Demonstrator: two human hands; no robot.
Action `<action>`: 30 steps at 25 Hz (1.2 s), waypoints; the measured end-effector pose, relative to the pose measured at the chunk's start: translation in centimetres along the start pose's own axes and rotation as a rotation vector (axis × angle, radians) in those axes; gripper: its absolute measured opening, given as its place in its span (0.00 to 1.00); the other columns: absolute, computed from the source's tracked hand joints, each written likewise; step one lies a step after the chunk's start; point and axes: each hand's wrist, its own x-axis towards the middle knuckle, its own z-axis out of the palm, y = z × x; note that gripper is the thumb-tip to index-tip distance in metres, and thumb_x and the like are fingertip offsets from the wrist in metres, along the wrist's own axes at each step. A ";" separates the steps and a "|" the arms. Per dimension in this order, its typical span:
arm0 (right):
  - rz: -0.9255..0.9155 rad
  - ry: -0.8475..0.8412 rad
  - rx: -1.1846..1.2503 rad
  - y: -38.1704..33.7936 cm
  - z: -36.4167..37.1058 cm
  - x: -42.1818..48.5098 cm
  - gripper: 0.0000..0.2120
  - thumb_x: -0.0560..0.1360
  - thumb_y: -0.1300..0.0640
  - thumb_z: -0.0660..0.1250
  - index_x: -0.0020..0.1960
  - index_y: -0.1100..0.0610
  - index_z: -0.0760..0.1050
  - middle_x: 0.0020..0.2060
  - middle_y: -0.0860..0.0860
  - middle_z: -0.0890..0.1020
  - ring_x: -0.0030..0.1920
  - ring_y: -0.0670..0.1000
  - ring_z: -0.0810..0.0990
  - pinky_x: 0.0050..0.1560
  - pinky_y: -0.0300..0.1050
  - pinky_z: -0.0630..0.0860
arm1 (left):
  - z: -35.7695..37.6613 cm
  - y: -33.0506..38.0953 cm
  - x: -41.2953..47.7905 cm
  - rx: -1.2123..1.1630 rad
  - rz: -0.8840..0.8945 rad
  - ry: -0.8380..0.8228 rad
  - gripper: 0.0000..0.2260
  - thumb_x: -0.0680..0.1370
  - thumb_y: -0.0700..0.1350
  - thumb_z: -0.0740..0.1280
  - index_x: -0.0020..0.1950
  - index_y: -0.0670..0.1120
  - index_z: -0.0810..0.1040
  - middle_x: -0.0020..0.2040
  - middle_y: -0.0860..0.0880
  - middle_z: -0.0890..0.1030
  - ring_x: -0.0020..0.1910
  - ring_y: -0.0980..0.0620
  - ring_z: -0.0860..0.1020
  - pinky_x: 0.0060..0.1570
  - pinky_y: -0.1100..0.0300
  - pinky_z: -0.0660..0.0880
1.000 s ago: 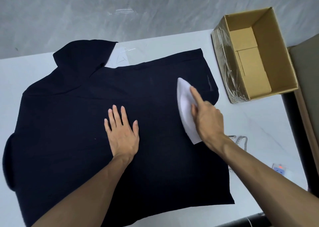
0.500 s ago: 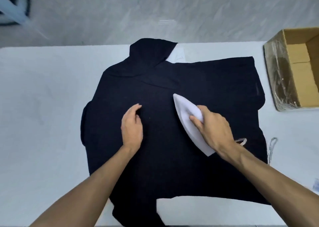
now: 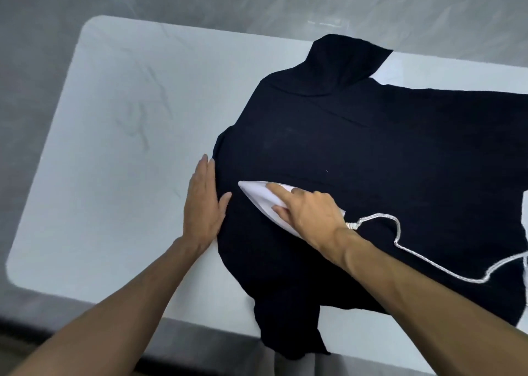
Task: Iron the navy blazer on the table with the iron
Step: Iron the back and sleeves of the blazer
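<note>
Since half a second back, the iron [image 3: 258, 197] has slid from the middle of the navy blazer [image 3: 385, 153] over to its 9 o'clock edge, and the nose has swung from about 11 o'clock to roughly 9. The left hand [image 3: 204, 204] moved too: it was sitting curled on the cloth near the centre, now it's out at that same edge. The cardboard box that was at 3 o'clock isn't in the shot anymore.

Left hand is laid flat, fingers straight and together. Most of it rests on the white table [image 3: 123, 113], with the thumb spread out onto the blazer hem, just at 9 o'clock of the iron's tip. The right hand [image 3: 310, 214] grips the iron from the back end, fingers wrapped round it, index finger stretched along the top toward the nose.

Soleplate is down on the cloth. The blazer lies spread on the 3 o'clock half of the table, with its collar at 12 and a bit hanging off the edge at 6. The iron's pale cord [image 3: 398, 240] snakes across the blazer toward 4 o'clock.
</note>
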 end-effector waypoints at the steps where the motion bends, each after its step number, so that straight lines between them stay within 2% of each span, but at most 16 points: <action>1: 0.020 -0.008 0.000 0.3 -0.1 -0.3 0.21 0.81 0.41 0.53 0.73 0.42 0.57 0.43 0.48 0.80 0.35 0.57 0.80 0.31 0.46 0.62 | 0.1 0.0 0.0 -0.051 -0.012 -0.092 0.31 0.79 0.43 0.66 0.79 0.44 0.55 0.77 0.46 0.63 0.74 0.45 0.64 0.72 0.45 0.65; 3: 0.093 -0.018 0.042 1.6 -0.5 -1.1 0.20 0.81 0.42 0.54 0.71 0.41 0.58 0.42 0.47 0.80 0.34 0.56 0.79 0.32 0.46 0.65 | 0.2 -0.3 0.0 -0.081 -0.051 -0.205 0.34 0.79 0.46 0.68 0.79 0.44 0.53 0.77 0.46 0.63 0.74 0.45 0.65 0.71 0.46 0.66; 5: 0.157 -0.031 0.079 3.0 -1.0 -1.9 0.18 0.80 0.43 0.54 0.69 0.41 0.60 0.40 0.47 0.80 0.33 0.55 0.77 0.33 0.46 0.68 | 0.2 -0.9 -0.2 0.021 -0.050 -0.240 0.36 0.80 0.49 0.67 0.80 0.43 0.50 0.79 0.45 0.58 0.77 0.45 0.60 0.74 0.48 0.62; 8: 0.103 -0.060 0.101 2.3 -1.9 -1.1 0.17 0.81 0.42 0.53 0.68 0.42 0.61 0.43 0.47 0.81 0.36 0.56 0.79 0.37 0.48 0.74 | 0.4 -2.0 -0.8 0.207 -0.002 -0.275 0.39 0.81 0.58 0.61 0.81 0.43 0.43 0.82 0.46 0.47 0.80 0.47 0.48 0.79 0.52 0.48; 12: 0.089 -0.059 0.086 -0.2 -2.2 2.9 0.20 0.81 0.39 0.51 0.70 0.45 0.61 0.44 0.48 0.81 0.39 0.57 0.79 0.39 0.49 0.74 | 0.9 -2.3 0.0 0.290 0.007 -0.314 0.40 0.81 0.60 0.61 0.81 0.43 0.43 0.82 0.45 0.44 0.80 0.47 0.46 0.77 0.53 0.47; 17: 0.143 -0.070 0.086 0.1 -1.8 3.2 0.19 0.82 0.42 0.52 0.71 0.44 0.60 0.42 0.50 0.81 0.37 0.57 0.78 0.38 0.48 0.70 | 1.5 -1.5 0.1 0.421 -0.048 -0.316 0.40 0.81 0.59 0.61 0.80 0.43 0.41 0.82 0.44 0.43 0.80 0.45 0.45 0.78 0.51 0.46; 22: 0.200 -0.096 0.084 3.0 -1.2 -2.7 0.17 0.81 0.41 0.52 0.68 0.41 0.60 0.42 0.46 0.81 0.37 0.57 0.79 0.36 0.47 0.70 | 1.3 0.3 0.4 0.473 -0.120 -0.325 0.40 0.81 0.56 0.64 0.80 0.40 0.42 0.81 0.42 0.45 0.80 0.44 0.46 0.78 0.48 0.47; 24: 0.242 -0.098 0.083 4.6 -1.4 -4.8 0.17 0.81 0.40 0.51 0.69 0.40 0.60 0.42 0.46 0.80 0.37 0.56 0.79 0.35 0.47 0.69 | 1.3 1.3 0.3 0.449 -0.144 -0.298 0.39 0.81 0.50 0.66 0.80 0.39 0.43 0.81 0.40 0.45 0.80 0.42 0.46 0.78 0.47 0.47; 25: 0.254 -0.096 0.085 5.0 -1.4 -5.2 0.18 0.81 0.40 0.52 0.69 0.40 0.61 0.41 0.46 0.80 0.37 0.56 0.79 0.35 0.47 0.68 | 1.4 1.9 0.2 0.431 -0.105 -0.247 0.38 0.80 0.45 0.67 0.80 0.38 0.45 0.81 0.39 0.46 0.80 0.41 0.46 0.78 0.47 0.47; 27: 0.243 -0.083 0.091 5.2 -1.2 -5.3 0.18 0.80 0.41 0.52 0.69 0.41 0.61 0.43 0.47 0.81 0.38 0.57 0.80 0.35 0.47 0.69 | 2.5 3.7 -0.2 0.353 0.083 -0.150 0.35 0.78 0.37 0.65 0.80 0.38 0.50 0.81 0.39 0.49 0.80 0.42 0.48 0.78 0.49 0.48; 28: 0.218 -0.069 0.080 5.0 -0.9 -5.2 0.18 0.80 0.40 0.52 0.69 0.41 0.61 0.44 0.47 0.81 0.39 0.58 0.80 0.35 0.47 0.68 | 3.3 4.6 -0.4 0.291 0.159 -0.145 0.32 0.79 0.36 0.63 0.80 0.40 0.52 0.81 0.41 0.51 0.80 0.44 0.49 0.79 0.50 0.49; 30: 0.158 -0.043 0.051 4.9 -0.1 -5.5 0.19 0.80 0.40 0.51 0.70 0.42 0.60 0.44 0.48 0.81 0.38 0.59 0.80 0.34 0.47 0.67 | 5.1 6.2 -0.6 0.205 0.159 -0.206 0.27 0.84 0.41 0.58 0.81 0.42 0.51 0.81 0.45 0.50 0.80 0.48 0.48 0.79 0.53 0.47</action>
